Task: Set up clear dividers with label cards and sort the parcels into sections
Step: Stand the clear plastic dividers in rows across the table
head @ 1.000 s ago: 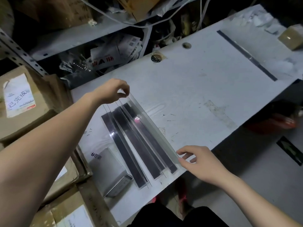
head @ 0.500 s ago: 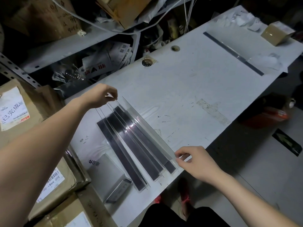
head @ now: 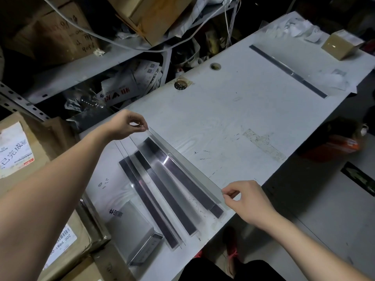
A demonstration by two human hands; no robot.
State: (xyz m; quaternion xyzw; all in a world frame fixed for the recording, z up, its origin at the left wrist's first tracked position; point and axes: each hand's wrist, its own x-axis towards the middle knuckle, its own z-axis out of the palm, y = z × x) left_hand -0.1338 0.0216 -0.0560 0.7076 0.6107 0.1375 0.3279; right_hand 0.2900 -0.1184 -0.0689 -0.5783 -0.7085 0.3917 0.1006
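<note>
Several clear dividers with dark base strips [head: 162, 191] lie side by side on the white table [head: 233, 118]. One clear divider [head: 182, 161] is raised off the rightmost side of that row. My left hand [head: 125, 124] pinches its far end and my right hand [head: 247, 197] pinches its near end. Another clear divider with a dark strip [head: 288, 72] lies flat at the table's far right. A small brown parcel [head: 341, 45] sits at the far right corner.
A clear box with a printed label [head: 132, 228] sits near the table's front left. Cardboard boxes [head: 18, 151] stack at the left. A cluttered shelf [head: 121, 78] runs behind the table. Crumpled paper [head: 302, 27] lies at the far end. Two round holes [head: 215, 66] mark the table's back edge.
Both hands have lifted the rightmost divider higher and tilted it away from the row. The camera has shifted slightly, showing more of the far right corner.
</note>
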